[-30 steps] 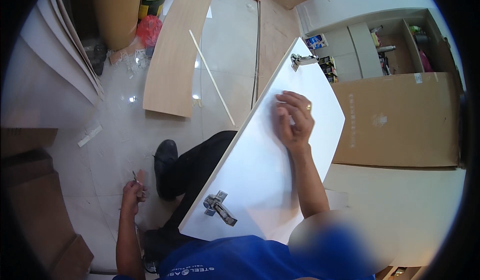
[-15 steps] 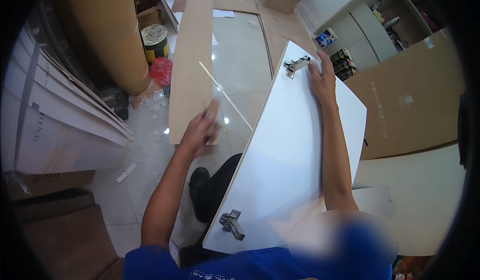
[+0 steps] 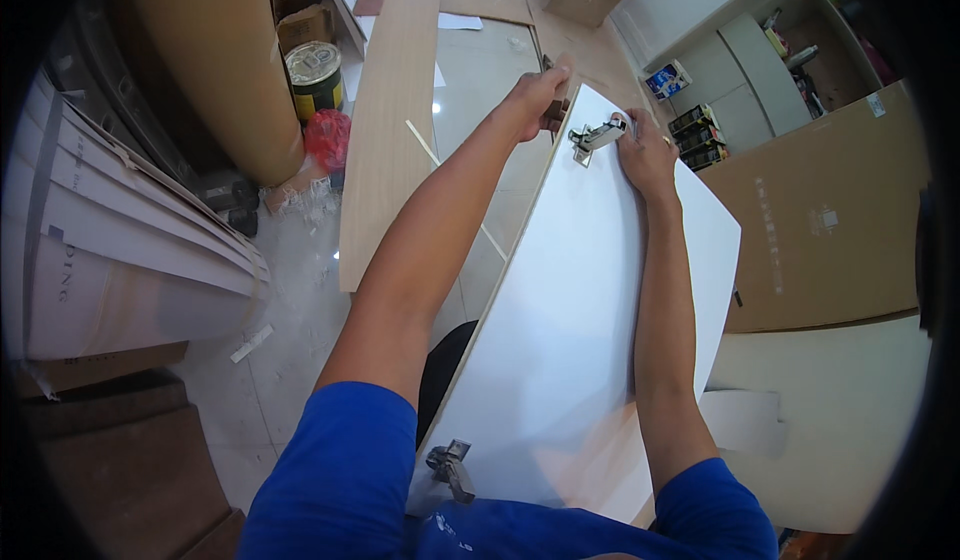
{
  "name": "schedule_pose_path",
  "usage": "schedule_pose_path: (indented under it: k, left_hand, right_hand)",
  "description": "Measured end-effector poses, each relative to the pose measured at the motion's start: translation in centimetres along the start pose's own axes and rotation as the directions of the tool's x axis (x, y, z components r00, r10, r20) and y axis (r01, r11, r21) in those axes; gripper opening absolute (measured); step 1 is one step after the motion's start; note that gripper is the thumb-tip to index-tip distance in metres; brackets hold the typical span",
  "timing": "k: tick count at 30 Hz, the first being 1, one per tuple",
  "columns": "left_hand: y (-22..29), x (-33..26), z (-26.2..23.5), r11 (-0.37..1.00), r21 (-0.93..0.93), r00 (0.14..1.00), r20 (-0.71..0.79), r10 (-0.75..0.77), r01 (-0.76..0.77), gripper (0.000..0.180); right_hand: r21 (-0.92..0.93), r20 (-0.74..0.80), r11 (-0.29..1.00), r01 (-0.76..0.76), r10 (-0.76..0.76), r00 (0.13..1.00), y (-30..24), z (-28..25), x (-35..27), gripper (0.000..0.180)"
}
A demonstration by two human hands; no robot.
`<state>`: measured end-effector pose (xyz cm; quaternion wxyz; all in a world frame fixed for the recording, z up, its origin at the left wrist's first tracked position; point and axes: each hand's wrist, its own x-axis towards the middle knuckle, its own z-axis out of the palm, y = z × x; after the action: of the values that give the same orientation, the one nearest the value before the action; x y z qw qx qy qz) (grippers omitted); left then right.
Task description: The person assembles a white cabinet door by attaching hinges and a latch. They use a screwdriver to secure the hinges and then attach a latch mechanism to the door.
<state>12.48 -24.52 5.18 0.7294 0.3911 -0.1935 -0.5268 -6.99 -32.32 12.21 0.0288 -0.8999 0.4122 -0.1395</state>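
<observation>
A white cabinet door (image 3: 580,290) lies tilted across my lap, its narrow far end pointing away. Two metal cabinet hinges are fixed to it, a far hinge (image 3: 597,138) and a near hinge (image 3: 452,468). My right hand (image 3: 650,160) grips the door's far right edge, thumb beside the far hinge; its forearm rests along the white face. At the far left corner, my left hand (image 3: 532,103) is closed round a small dark object (image 3: 556,110) held against the edge. Fingers and blur hide what kind of object it is.
A long wooden board (image 3: 392,140) lies on the floor to the left, with a thin strip (image 3: 422,144) across its edge. Beyond are a lidded bucket (image 3: 315,78) and a red plastic bag (image 3: 327,140). A large cardboard sheet (image 3: 820,220) leans at right.
My left hand has swung forward and right, from above the floor board to the door's far corner. My right hand keeps its place by the far hinge, and the view has shifted slightly.
</observation>
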Motion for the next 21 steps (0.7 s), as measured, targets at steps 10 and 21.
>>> schedule_pose_path:
  k: [10, 21]
  left_hand:
    - [0.4, 1.3, 0.7, 0.999, 0.027, 0.998, 0.034, 0.045, -0.046, 0.053]
    - [0.6, 1.8, 1.6, 0.989, 0.129, 0.996, -0.043, 0.076, -0.07, 0.05]
  right_hand:
    - [-0.053, -0.034, 0.998, 0.044, -0.046, 0.998, -0.1, 0.5, 0.2, 0.049]
    - [-0.089, -0.059, 0.995, 0.046, -0.051, 0.997, 0.3, 1.0, 0.1, 0.052]
